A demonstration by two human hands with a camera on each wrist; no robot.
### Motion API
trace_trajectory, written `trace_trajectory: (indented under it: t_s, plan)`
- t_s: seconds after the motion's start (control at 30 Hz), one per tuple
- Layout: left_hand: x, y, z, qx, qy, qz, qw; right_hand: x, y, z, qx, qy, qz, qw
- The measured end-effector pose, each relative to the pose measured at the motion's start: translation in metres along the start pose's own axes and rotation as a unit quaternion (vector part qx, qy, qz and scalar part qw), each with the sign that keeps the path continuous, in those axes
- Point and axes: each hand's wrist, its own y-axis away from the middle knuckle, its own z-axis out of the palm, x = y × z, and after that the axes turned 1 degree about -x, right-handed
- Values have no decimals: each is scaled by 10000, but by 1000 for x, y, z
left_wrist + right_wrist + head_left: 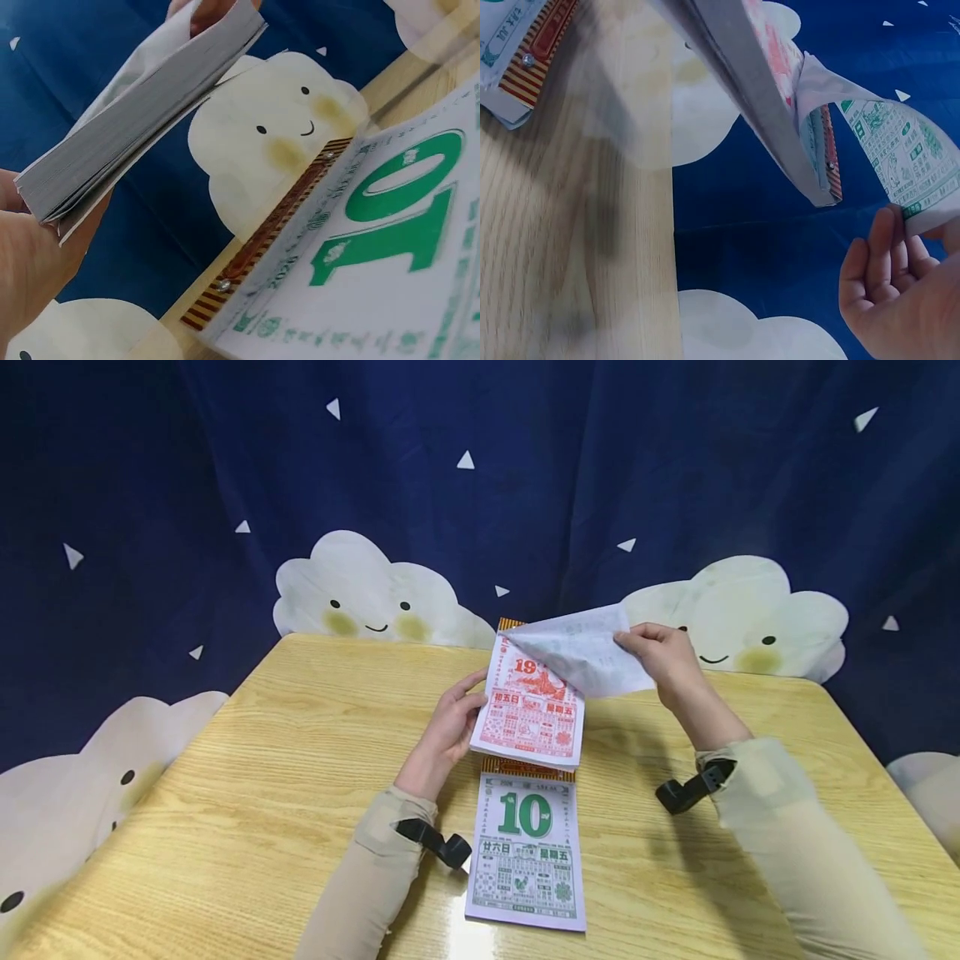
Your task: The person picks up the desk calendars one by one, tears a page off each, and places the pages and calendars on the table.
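My left hand (450, 724) grips the left edge of a thick tear-off calendar (528, 727) with red print, held tilted above the table. Its thick stack of page edges (139, 124) shows in the left wrist view. At the upper right, my right hand (663, 658) pinches a thin page (592, 652) pulled up and sideways. That page still joins the calendar near its top left corner, and green print (904, 150) shows on its face in the right wrist view. Below lies a second calendar (525, 852) with a green 10.
Both calendars are on or over a light wooden table (322, 760). Behind it hangs a dark blue curtain (525, 485) with white clouds and triangles. A striped header strip (262, 232) tops the lower calendar, near the raised one's bottom edge. Each wrist wears a black camera (442, 845).
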Motion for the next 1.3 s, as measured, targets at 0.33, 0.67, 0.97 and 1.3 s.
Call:
trace_trajectory:
  t_s: [0.33, 0.67, 0.97, 1.3]
  plan:
    - [0, 0, -10, -406, -394, -52, 9984, -1, -4, -3, -48, 81, -300, 9995]
    - [-1, -1, -5, -252, -190, 15, 9995, -8, -4, -11, -52, -295, -151, 9994]
    - [8, 0, -19, 193, 407, 327, 9984, -1, -5, -16, -25, -1370, 75, 9905]
    - [8, -2, -21, 62, 216, 256, 9994, 0, -8, -21, 210, -1174, 333, 9923]
